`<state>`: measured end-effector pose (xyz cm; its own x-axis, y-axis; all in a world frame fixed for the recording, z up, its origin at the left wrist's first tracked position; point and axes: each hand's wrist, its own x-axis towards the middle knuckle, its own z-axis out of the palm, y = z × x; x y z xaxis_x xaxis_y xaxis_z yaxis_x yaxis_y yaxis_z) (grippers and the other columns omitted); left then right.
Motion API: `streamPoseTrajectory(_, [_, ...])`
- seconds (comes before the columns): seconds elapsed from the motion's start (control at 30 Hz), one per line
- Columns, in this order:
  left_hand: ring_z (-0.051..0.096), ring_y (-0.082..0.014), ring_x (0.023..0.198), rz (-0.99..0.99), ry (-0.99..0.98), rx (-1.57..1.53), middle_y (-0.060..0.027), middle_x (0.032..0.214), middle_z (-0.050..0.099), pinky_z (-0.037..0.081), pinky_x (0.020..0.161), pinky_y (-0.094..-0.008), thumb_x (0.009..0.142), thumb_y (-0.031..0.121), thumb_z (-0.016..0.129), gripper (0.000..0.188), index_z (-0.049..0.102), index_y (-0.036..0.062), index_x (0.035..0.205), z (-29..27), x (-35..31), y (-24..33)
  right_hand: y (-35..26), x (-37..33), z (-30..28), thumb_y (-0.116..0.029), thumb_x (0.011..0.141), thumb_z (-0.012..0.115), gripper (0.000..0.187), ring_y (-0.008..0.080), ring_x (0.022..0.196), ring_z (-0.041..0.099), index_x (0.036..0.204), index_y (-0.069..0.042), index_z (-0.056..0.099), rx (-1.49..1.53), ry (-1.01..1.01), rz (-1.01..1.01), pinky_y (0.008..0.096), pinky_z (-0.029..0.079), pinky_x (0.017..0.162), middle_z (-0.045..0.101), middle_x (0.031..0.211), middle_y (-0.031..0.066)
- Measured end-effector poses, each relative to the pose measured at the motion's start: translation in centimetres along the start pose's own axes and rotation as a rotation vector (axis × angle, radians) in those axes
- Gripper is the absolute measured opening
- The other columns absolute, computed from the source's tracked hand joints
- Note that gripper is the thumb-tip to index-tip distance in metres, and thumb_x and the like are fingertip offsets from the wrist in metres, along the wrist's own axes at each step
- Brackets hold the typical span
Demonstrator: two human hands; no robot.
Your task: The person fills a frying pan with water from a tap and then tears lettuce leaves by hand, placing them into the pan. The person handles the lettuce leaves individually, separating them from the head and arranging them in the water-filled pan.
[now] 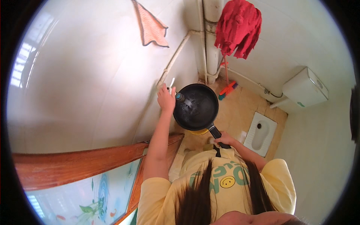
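My right hand [225,139] is closed around the black handle of a dark frying pan [202,107], held level in front of me. At the wall, my left hand [166,99] has its fingers around the body of a tap [179,97] with a pale lever. The tap's spout end reaches over the pan's left side. Below it, the pan's inside looks wet and shiny, with whitish streaks of water. Part of a yellow rim [200,132] shows under the pan; the rest of that object is hidden.
A wooden-framed door [86,165] with a patterned panel stands at lower left. Pipes [180,56] run along the wall, near a hanging orange cloth [152,28] and a red mop head [240,28]. A broom [228,90], squat toilet [261,134] and cistern [305,88] are to the right.
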<state>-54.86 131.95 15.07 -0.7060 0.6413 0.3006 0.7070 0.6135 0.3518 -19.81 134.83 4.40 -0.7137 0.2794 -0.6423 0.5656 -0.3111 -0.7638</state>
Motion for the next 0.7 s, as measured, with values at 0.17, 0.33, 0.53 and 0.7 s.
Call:
streamPoseTrajectory(0.17, [0.047,-0.0374,0.099,-0.061,0.030,-0.380,-0.0205,0.104,0.051,0.037,0.086,-0.0440,0.091,0.024,0.050,0.036,0.048,-0.0014,0.116,-3.8,-16.5,-1.2,-0.1,0.6,0.0,-0.008,0.067,0.071,0.027,0.0165,0.053,0.058,0.082,0.002,0.050,0.046,0.007,0.009,0.0304,0.050,0.050,0.056,0.064,0.0078])
streamPoseTrajectory(0.33, [0.054,-0.0345,0.087,-0.335,-0.245,-0.261,-0.0168,0.090,0.057,0.042,0.076,-0.0413,0.086,0.014,0.056,0.017,0.058,-0.0007,0.093,-4.0,-33.7,-8.7,-0.3,0.7,0.4,-0.009,0.068,0.070,0.031,0.0176,0.052,0.058,0.086,0.001,0.048,0.071,-0.055,0.046,0.0313,0.050,0.050,0.056,0.065,0.0084])
streamPoseTrajectory(0.53, [0.051,-0.0381,0.099,-0.473,0.006,-0.232,-0.0223,0.105,0.054,0.041,0.084,-0.0460,0.083,0.013,0.059,0.021,0.057,-0.0001,0.099,-8.0,-39.6,-10.0,0.2,0.7,0.8,-0.009,0.070,0.067,0.031,0.0187,0.052,0.058,0.091,0.000,0.046,0.009,-0.035,0.086,0.0320,0.050,0.049,0.055,0.066,0.0096])
streamPoseTrajectory(0.7, [0.033,-0.0450,0.123,-0.357,0.235,-0.013,-0.0254,0.134,0.034,0.034,0.096,-0.0523,0.081,0.018,0.063,0.034,0.055,0.0028,0.110,-9.9,-38.4,-11.0,-0.1,0.1,2.3,-0.008,0.070,0.067,0.031,0.0188,0.052,0.057,0.091,0.000,0.046,0.061,-0.032,0.092,0.0321,0.051,0.050,0.056,0.066,0.0097])
